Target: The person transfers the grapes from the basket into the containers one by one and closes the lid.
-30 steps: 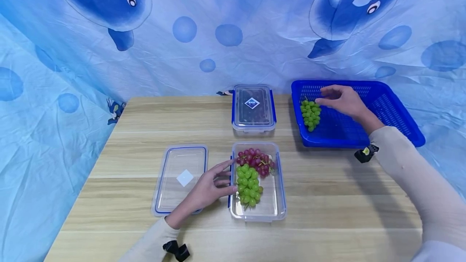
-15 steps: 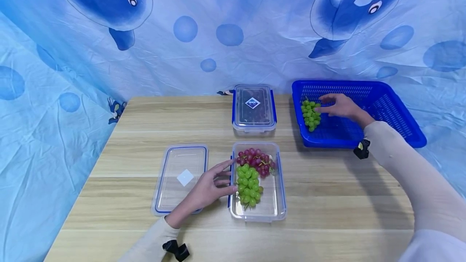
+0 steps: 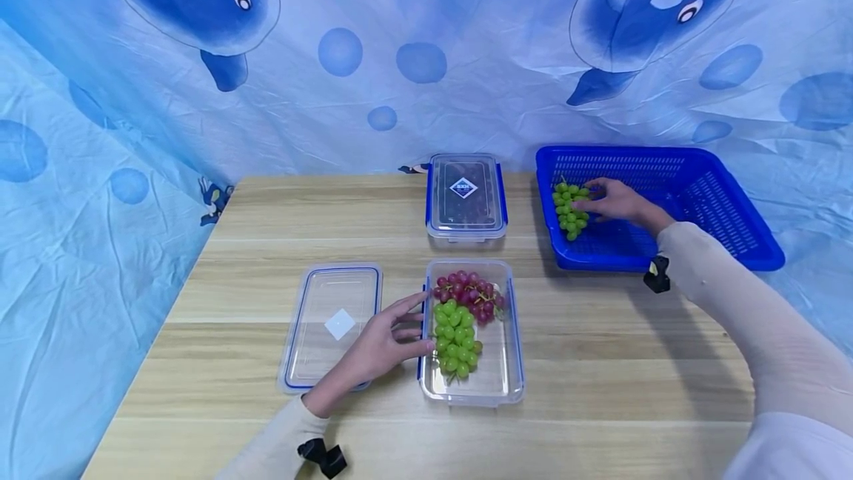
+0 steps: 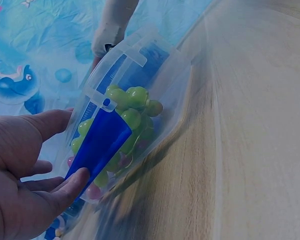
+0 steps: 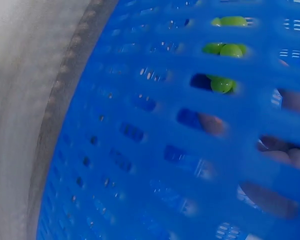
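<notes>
My left hand (image 3: 386,341) rests its spread fingers along the left side of a clear lidless food container (image 3: 496,391). In the left wrist view its fingertips lie at the blue latch (image 4: 97,145). Inside the container, a bunch of green grapes (image 3: 456,339) lies in front of a bunch of red grapes (image 3: 469,293). My right hand (image 3: 620,201) reaches into a blue plastic basket (image 3: 726,191), thumb and fingers spread at the right side of another green grape bunch (image 3: 569,212). The right wrist view shows parts of that hand and the green grapes through the basket wall's slots.
A clear lid (image 3: 313,347) with blue seal and a white diamond label lies left of the open container, partly behind my left forearm. Behind stands a closed container (image 3: 466,206) with blue latches. A blue dolphin-print curtain (image 3: 373,21) rises behind the wooden table (image 3: 266,221).
My right hand has moved down and left inside the basket, its thumb and fingers now over the edge of the green grapes. The left hand stays at the container's side.
</notes>
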The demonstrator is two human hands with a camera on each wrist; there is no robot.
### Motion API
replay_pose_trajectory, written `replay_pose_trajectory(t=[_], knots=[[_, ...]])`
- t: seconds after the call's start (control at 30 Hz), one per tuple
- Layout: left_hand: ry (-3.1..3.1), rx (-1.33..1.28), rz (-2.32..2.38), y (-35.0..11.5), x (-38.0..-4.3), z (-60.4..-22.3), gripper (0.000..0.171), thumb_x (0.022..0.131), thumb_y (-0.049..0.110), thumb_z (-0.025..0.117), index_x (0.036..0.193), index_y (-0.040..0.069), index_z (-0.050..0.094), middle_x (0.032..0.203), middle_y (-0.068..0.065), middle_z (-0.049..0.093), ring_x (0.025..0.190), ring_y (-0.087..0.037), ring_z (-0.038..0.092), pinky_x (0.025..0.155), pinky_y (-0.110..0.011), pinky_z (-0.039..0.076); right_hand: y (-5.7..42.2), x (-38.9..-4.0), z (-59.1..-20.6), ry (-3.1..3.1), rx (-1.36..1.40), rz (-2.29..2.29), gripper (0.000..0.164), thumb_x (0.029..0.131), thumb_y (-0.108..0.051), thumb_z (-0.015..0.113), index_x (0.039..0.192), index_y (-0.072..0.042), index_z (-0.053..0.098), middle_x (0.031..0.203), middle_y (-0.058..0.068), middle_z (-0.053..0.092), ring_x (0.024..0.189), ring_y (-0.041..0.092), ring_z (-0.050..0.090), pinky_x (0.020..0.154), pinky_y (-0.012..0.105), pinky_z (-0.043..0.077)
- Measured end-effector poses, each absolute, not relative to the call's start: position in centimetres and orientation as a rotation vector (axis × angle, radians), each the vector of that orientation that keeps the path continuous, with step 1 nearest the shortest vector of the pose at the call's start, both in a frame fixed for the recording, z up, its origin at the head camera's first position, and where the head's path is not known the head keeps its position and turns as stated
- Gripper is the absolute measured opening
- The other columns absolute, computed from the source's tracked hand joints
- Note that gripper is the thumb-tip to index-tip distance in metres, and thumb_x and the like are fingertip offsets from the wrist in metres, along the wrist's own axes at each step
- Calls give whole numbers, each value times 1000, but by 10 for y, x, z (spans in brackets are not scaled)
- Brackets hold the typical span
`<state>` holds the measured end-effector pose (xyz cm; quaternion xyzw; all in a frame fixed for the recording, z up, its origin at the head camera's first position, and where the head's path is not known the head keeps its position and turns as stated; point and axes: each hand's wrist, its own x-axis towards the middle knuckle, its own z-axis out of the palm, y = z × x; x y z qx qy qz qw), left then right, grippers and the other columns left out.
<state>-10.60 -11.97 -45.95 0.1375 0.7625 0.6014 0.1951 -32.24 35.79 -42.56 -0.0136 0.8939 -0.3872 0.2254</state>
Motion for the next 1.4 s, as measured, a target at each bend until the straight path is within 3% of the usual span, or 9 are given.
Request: replay_pose_trajectory(t=[0.57, 0.87, 1.13, 1.4], knots=[[2116, 388, 1705, -119, -104, -458, 87, 84, 12, 84, 157, 9, 38, 149, -23, 49, 118, -37, 65, 97, -28, 58, 340, -317, -428, 2421, 19, -1090, 106, 97, -44, 69, 159, 7, 1, 158, 39, 17, 135, 52, 44, 102, 57, 54], [2118, 391, 1710, -119, -104, -458, 87, 84, 11, 84, 158, 9, 38, 147, -23, 51, 117, -37, 66, 97, -29, 58, 338, -316, -426, 2407, 48, -1200, 94, 99, -31, 69, 157, 10, 7, 146, 39, 41, 129, 45, 53, 103, 54, 54], [2127, 387, 1699, -119, -104, -458, 87, 84, 12, 84, 158, 10, 38, 149, -22, 49, 118, -37, 65, 97, -29, 58, 333, -314, -428, 2454, 40, -986, 113, 95, -48, 70, 158, 9, -4, 159, 41, 13, 141, 54, 34, 106, 58, 50], [2144, 387, 1687, -119, -106, -458, 87, 83, 12, 85, 157, 11, 39, 150, -21, 49, 118, -36, 65, 97, -28, 58, 335, -311, -426, 2500, 31, -1004, 89, 99, -25, 67, 156, 13, 11, 149, 41, 31, 127, 50, 50, 97, 52, 58]])
